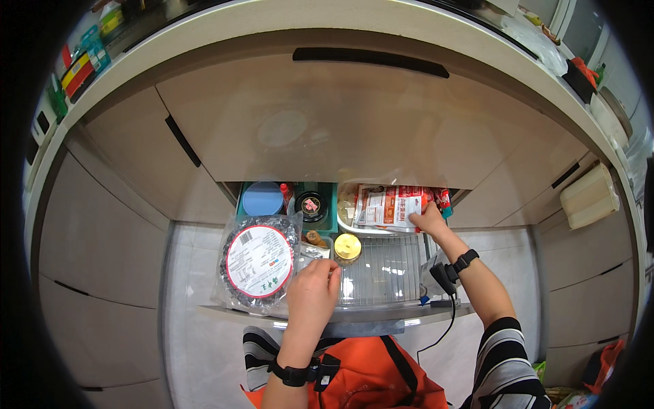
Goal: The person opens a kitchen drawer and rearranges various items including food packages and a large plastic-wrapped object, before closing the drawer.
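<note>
My right hand [432,221] pinches the edge of a red-and-white printed food packet [391,207]. This packet lies over others in a white plastic bin [360,231] at the drawer's back right. My left hand [312,289] hovers low over the pulled-out wire drawer [383,273], its fingers curled and their tips partly hidden. Close to it are a clear container with a silvery packet [312,251] and a yellow-lidded jar [348,248]. Left of that hand rests a round dark food cake in clear plastic wrap [259,260], bearing a white label.
A teal bin [331,214] holds a blue-lidded container [262,198], a black-lidded jar [311,205] and a red-capped bottle [285,192]. The cabinet front [327,117] overhangs the drawer's back. A cable [443,335] hangs from my right wrist device.
</note>
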`<act>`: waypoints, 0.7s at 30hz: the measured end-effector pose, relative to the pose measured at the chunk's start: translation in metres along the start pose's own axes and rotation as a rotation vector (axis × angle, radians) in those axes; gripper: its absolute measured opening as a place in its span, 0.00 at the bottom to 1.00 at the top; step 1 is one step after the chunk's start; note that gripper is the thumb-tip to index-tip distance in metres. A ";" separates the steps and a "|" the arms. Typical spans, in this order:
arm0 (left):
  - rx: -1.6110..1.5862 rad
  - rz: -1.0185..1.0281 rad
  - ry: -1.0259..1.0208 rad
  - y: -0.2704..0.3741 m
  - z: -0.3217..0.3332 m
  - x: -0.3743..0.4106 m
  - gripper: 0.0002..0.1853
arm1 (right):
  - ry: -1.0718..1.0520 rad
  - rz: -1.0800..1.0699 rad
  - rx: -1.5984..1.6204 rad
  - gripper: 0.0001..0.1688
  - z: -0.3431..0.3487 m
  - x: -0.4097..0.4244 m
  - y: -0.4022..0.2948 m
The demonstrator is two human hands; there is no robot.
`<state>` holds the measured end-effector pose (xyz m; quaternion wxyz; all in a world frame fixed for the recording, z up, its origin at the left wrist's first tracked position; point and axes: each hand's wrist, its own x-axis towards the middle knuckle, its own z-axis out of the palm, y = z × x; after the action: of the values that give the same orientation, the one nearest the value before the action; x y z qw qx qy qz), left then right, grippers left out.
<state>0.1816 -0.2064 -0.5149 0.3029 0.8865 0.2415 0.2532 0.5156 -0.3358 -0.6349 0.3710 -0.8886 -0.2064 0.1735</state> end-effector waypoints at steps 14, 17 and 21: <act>0.009 0.018 -0.075 0.009 0.010 0.004 0.06 | 0.011 0.030 0.443 0.25 -0.031 -0.021 -0.015; -0.035 0.015 -0.084 0.005 0.015 0.007 0.07 | -0.038 0.154 0.418 0.26 -0.051 -0.041 -0.044; -0.177 -0.023 -0.199 0.004 0.030 0.023 0.11 | 0.000 0.020 0.347 0.26 -0.029 -0.031 -0.038</act>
<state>0.2182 -0.2082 -0.5258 0.4054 0.8741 0.1969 0.1809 0.4934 -0.3432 -0.5831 0.5173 -0.8131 -0.1646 0.2102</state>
